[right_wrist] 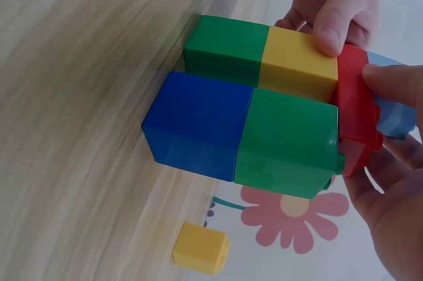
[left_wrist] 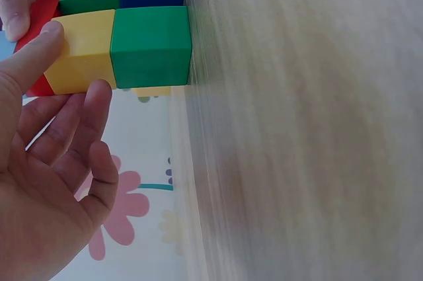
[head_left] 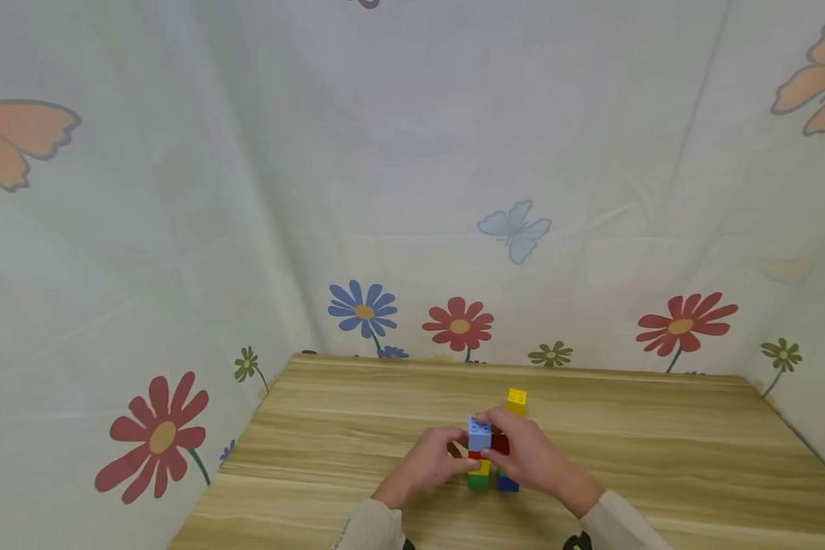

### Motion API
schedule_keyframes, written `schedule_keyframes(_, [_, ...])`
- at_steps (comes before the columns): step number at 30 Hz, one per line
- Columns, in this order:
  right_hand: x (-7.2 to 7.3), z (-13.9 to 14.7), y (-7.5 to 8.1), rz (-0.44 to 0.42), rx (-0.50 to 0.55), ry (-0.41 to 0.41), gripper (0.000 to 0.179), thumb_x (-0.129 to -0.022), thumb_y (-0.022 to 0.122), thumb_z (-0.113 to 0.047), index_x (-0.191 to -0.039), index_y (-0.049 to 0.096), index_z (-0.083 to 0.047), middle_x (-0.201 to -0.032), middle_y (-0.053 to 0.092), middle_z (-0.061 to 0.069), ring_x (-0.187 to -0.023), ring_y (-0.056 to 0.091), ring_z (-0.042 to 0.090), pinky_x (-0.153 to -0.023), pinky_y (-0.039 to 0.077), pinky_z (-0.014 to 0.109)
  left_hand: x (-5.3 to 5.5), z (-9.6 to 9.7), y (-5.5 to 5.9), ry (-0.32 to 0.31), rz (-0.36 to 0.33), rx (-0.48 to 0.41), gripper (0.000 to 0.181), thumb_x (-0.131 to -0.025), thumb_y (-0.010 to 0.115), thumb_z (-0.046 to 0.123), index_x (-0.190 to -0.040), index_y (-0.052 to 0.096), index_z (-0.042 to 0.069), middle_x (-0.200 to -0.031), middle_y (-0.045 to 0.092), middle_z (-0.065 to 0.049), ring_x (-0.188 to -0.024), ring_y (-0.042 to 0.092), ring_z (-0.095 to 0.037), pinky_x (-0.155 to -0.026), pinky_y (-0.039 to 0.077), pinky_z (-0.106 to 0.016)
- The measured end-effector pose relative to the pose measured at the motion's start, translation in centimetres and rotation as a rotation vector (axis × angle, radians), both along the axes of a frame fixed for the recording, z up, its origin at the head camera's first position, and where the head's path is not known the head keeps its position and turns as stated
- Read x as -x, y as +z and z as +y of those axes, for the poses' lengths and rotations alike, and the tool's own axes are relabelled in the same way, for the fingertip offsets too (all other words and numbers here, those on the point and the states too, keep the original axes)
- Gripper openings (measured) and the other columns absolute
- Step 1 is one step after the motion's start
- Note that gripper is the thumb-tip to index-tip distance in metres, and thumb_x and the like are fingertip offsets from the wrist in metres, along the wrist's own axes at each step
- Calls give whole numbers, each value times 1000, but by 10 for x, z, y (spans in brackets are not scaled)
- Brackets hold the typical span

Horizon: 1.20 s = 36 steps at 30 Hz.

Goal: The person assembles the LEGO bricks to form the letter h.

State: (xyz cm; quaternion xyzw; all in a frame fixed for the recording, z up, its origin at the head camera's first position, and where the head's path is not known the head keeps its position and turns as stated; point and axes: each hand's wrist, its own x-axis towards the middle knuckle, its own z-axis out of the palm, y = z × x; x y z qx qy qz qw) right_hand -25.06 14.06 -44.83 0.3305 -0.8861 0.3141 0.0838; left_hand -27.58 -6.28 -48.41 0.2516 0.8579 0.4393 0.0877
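Observation:
Two columns of toy building bricks stand side by side. In one, a green brick (left_wrist: 152,46) lies under a yellow brick (left_wrist: 82,53), then a long red brick (right_wrist: 357,106) and a light blue brick (head_left: 480,435) on top. The other column has a dark blue brick (right_wrist: 195,122) below a green brick (right_wrist: 287,142). The red brick reaches over toward this second column; whether it is seated there I cannot tell. My left hand (head_left: 426,462) pinches the yellow brick, thumb in front and fingers behind. My right hand (head_left: 532,454) grips the red brick, its thumb near the light blue one.
Behind the columns, a separate yellow brick (right_wrist: 199,248) stands on the wooden table (head_left: 660,458). A pale curtain (head_left: 412,153) printed with flowers and butterflies hangs along the table's back and sides.

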Motion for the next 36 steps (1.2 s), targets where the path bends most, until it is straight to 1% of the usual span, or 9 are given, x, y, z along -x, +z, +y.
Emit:
schedule_keyframes(9, [1, 0, -4, -1, 31, 6, 50, -81, 75, -10, -125, 51, -14, -116, 57, -4, -96, 56, 11, -84, 51, 32, -1, 0, 0, 0, 0, 2, 21, -83, 74, 27, -101, 70, 17, -92, 65, 14, -73, 57, -5, -65, 49, -21])
schedule_keyframes(15, [2, 1, -5, -35, 65, 20, 51, -82, 74, -10, -127, 50, -15, -117, 56, -4, -98, 56, 12, -84, 51, 31, -1, 0, 1, -3, 7, 4, 21, -83, 74, 27, -100, 70, 17, -91, 65, 14, -73, 57, -5, -65, 49, -21])
schedule_keyframes(23, [3, 2, -5, -92, 77, 12, 55, -83, 74, -10, -130, 48, -17, -117, 55, -5, -99, 55, 13, -83, 51, 29, -1, -1, 1, 0, -12, 5, 21, -83, 74, 26, -101, 70, 17, -92, 65, 14, -75, 57, -5, -66, 49, -21])
schedule_keyframes(30, [2, 2, -5, -93, 92, 30, 55, -82, 74, -9, -131, 47, -15, -116, 56, -4, -98, 56, 14, -83, 51, 31, -2, -1, 3, 0, -16, 0, 20, -83, 74, 26, -101, 69, 17, -91, 64, 14, -75, 57, -5, -65, 49, -22])
schedule_keyframes(36, [3, 4, -5, -98, 100, 39, 55, -83, 73, -10, -131, 48, -15, -117, 57, -4, -97, 57, 14, -82, 51, 29, -2, -1, 2, 2, -14, 7, 21, -83, 74, 26, -102, 69, 17, -92, 64, 14, -75, 57, -5, -66, 49, -22])
